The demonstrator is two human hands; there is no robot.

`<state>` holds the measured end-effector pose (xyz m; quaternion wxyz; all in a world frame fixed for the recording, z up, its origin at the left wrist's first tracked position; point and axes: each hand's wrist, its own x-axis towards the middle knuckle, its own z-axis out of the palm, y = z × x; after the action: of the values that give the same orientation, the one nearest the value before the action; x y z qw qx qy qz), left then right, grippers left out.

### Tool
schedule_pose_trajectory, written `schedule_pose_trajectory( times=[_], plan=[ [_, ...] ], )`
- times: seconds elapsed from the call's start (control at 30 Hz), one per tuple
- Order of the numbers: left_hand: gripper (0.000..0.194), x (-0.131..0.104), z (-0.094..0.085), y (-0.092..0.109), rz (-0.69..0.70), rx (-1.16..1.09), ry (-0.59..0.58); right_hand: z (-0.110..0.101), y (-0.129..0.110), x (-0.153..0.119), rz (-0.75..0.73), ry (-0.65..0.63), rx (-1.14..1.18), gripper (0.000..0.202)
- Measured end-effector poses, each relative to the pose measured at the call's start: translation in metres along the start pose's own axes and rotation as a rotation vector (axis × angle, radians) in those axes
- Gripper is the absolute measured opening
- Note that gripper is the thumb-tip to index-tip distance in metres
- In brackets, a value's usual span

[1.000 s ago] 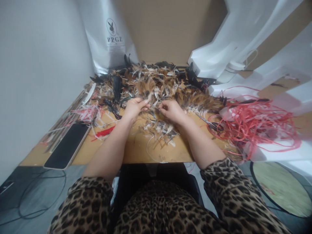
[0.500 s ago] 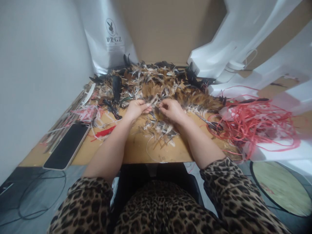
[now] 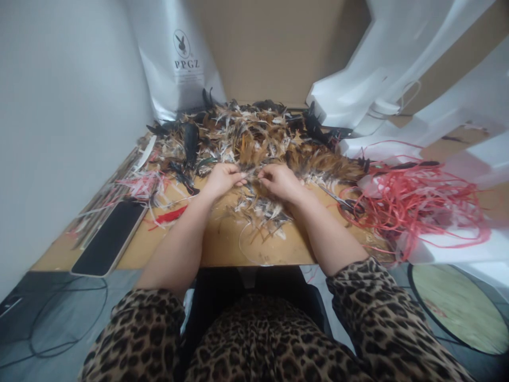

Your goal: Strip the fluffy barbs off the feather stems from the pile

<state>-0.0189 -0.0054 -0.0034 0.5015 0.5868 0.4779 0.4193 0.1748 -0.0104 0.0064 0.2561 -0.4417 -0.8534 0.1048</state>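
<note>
Glossy plastic-looking silver bag (image 3: pixel 181 74).

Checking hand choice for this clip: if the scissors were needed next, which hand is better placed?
Right, I'd judge: the right hand is nearer the scissors, which lie on that side of the table. The left hand would likely have to reach past it.

Head view, single and wide, taken from above the wearer's leopard-print top (image 3: pixel 254 339), facing forward and steeply down. The feather pile (image 3: pixel 262 124) occupies mid-field at close range; the tabletop (image 3: pixel 222 239) spans the frame's middle, the brown panel (image 3: pixel 270 53) rises beyond, and floor (image 3: pixel 119 313) shows below.
</note>
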Motion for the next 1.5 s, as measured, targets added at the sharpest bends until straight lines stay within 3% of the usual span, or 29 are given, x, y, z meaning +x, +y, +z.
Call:
schedule_pose_trajectory(
  times=[0.1, 0.23, 0.33, 0.43, 0.67, 0.87, 1.17, 1.5],
  plan=[
    [0.013, 0.001, 0.002, -0.002, -0.052, -0.178, 0.033, 0.003, 0.003, 0.001, 0.04, 0.113, 0.079, 0.013],
    [0.005, 0.005, 0.002, -0.004, -0.09, -0.543, 0.121, 0.008, 0.009, 0.006, 0.243, 0.369, 0.408, 0.019],
    [0.005, 0.007, 0.003, -0.002, -0.099, -0.727, 0.182, 0.011, 0.006, 0.009, 0.384, 0.386, 0.696, 0.025],
    [0.005, 0.007, 0.007, -0.001, -0.116, -0.795, 0.186, 0.014, -0.007, 0.01, 0.435, 0.343, 0.835, 0.029],
    [0.007, -0.001, 0.024, -0.001, -0.065, -0.742, 0.072, 0.025, -0.031, 0.009, 0.378, 0.39, 0.988, 0.029],
    [0.006, -0.004, 0.019, 0.001, -0.12, -0.657, -0.011, 0.024, -0.023, 0.011, 0.46, 0.412, 1.026, 0.028],
    [0.008, -0.003, 0.011, -0.002, -0.193, -0.586, -0.072, 0.007, -0.014, 0.008, 0.394, 0.324, 0.913, 0.027],
    [0.016, -0.006, 0.015, -0.002, -0.185, -0.478, -0.139, 0.009, -0.014, 0.008, 0.344, 0.282, 0.809, 0.024]
  ],
)
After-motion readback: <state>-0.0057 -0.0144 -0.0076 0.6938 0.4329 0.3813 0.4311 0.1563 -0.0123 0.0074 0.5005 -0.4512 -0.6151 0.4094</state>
